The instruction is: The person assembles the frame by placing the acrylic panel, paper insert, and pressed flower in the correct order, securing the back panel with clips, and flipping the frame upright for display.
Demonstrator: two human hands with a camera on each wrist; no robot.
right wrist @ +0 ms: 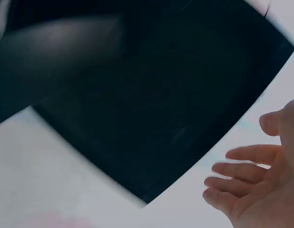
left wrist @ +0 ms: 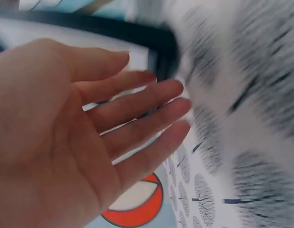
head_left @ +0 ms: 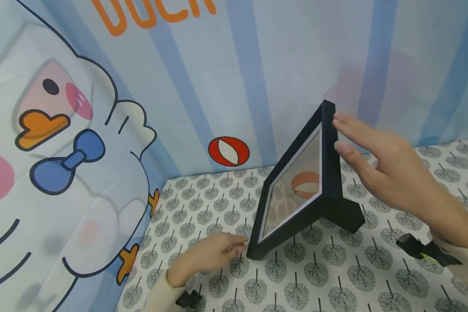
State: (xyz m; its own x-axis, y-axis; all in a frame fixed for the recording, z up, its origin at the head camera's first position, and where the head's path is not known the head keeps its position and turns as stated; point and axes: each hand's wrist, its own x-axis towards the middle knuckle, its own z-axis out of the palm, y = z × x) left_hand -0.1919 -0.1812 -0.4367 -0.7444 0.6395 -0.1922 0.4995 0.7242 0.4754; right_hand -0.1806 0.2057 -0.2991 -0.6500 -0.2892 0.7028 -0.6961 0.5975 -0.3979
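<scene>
A black picture frame (head_left: 329, 156) with a pale inner border leans back on the patterned cloth, propped by a black stand leg (head_left: 345, 216) behind it. Its glass (head_left: 296, 186) reflects a red and white ball. Beside the frame's lower left corner is my left hand (head_left: 208, 255), fingers extended; the left wrist view shows that palm (left wrist: 66, 133) holding nothing. My right hand (head_left: 394, 169) is at the upper right edge, fingers fairly straight; whether the fingertips touch cannot be told. In the right wrist view, the frame's dark back (right wrist: 171, 104) appears apart from the right fingers (right wrist: 242, 173).
The cloth (head_left: 273, 286) with tree prints covers the surface under the frame. Behind stands a blue striped backdrop (head_left: 288, 65) with a large cartoon duck (head_left: 101, 208) at the left and a printed ball (head_left: 229, 151). Black straps (head_left: 427, 251) sit at both wrists.
</scene>
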